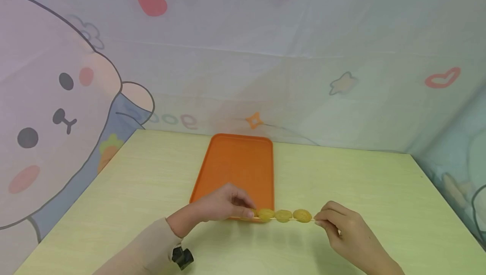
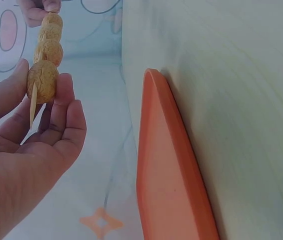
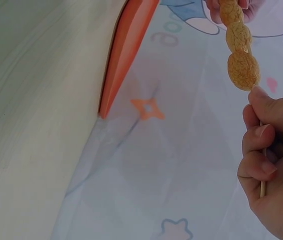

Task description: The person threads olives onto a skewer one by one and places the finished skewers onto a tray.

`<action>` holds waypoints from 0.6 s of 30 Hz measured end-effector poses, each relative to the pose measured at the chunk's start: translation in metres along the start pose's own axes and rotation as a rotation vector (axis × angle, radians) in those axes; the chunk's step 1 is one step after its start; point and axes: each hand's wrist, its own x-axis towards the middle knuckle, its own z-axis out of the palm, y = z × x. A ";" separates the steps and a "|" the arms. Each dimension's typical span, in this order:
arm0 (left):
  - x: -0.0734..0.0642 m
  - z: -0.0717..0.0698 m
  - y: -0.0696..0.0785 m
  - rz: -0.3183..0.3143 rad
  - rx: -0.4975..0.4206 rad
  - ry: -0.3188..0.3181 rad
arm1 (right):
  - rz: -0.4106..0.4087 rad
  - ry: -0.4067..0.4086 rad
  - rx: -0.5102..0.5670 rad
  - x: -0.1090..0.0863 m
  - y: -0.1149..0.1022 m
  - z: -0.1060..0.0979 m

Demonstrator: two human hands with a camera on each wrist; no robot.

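A skewer of several wrinkled golden-brown balls (image 1: 283,215) is held roughly level by both hands above the table's near half. My left hand (image 1: 227,203) pinches the end ball (image 2: 42,82) between thumb and fingers, and the pointed tip of the wooden stick (image 2: 33,112) sticks out past that ball. At the opposite end, my right hand (image 1: 343,228) grips the bare stick just beyond the last ball (image 3: 243,71), its fingers curled round it. In the head view, the left hand hides part of the end ball.
An orange rectangular tray (image 1: 243,165) lies on the pale wooden table (image 1: 334,173), its near edge below the left hand and the skewer. Behind the table hangs a printed cloth (image 1: 235,55). A black strap device (image 1: 182,257) sits at the left wrist.
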 end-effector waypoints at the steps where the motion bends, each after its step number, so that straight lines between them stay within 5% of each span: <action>1: 0.000 -0.001 0.000 0.004 -0.005 -0.001 | -0.004 0.002 0.008 0.000 0.000 0.000; 10: -0.005 -0.012 0.001 0.006 0.036 -0.006 | -0.015 0.003 0.050 0.010 0.007 0.003; 18: -0.017 -0.037 0.007 -0.009 0.033 0.008 | -0.029 0.028 0.070 0.026 0.017 0.003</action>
